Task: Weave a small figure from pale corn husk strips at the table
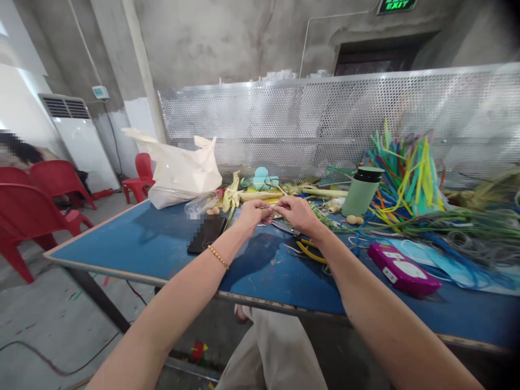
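Since both hands meet right in the middle of the frame, that's where all the action is: the left hand (257, 212) and the right hand (299, 215) have their fingers curled in narrow, tips almost together. Honestly can't tell what's between them, it's too small and blurry, but if there's a bit of material there, it sits just right of center. My guess is they're bunched that close because fiddly stuff needs fingertips from both sides. A yellow-handled tool (311, 252) lies just below the right hand, mostly beside the wrist, probably parked there so it's an easy grab. Pale husks (231, 195) are just past the left hand, handy too I'd say. Flat black thing (206, 234) lies left of center, and the blue table (101, 246) has most of its clutter toward the back and right, which seems to leave elbow room up front. Green bottle (361, 194) stands upright right of center, colorful strips (420, 181) are heaped at upper right, purple pack (402, 269) lies lower right, and a white bag (184, 170) slumps at upper left, likely out of the way.
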`<state>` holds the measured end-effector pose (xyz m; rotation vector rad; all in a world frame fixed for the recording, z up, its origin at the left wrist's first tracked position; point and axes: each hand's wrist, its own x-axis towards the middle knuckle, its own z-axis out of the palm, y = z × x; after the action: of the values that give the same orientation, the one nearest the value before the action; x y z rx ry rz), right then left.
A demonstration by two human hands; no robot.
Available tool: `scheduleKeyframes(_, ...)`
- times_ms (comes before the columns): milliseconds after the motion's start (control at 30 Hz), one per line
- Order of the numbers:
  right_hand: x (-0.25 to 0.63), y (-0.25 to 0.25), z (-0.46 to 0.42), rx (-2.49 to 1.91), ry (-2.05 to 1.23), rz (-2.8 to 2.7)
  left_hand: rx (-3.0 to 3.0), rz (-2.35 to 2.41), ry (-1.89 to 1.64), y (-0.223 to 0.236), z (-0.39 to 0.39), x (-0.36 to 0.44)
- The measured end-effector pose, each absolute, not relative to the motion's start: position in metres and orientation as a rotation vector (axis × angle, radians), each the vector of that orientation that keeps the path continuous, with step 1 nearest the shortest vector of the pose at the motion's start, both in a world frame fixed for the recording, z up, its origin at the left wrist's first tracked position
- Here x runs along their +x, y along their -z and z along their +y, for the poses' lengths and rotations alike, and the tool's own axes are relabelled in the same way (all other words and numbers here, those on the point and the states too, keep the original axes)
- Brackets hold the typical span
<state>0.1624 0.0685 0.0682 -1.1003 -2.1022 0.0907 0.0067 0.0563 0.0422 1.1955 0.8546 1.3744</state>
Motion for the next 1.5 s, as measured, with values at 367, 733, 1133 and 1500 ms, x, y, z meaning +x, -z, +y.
scheduleKeyframes(367,0.162,-0.068,0.067,-1.158,-0.032,-2.071,1.119,0.808,-1.393,-0.041,0.06,0.005)
scheduleKeyframes(733,0.167,-0.067,0.071,-1.11,0.027,-2.155,1.206,0.861,-1.33,-0.043,0.055,0.006)
scheduleKeyframes(1133,0.165,-0.072,0.068,-1.124,-0.01,-2.14,1.339,0.957,-1.313,-0.041,0.055,0.006)
scheduleKeyframes(1500,0.165,-0.068,0.071,-1.035,-0.236,-2.108,1.54,0.977,-1.179,-0.043,0.049,0.008)
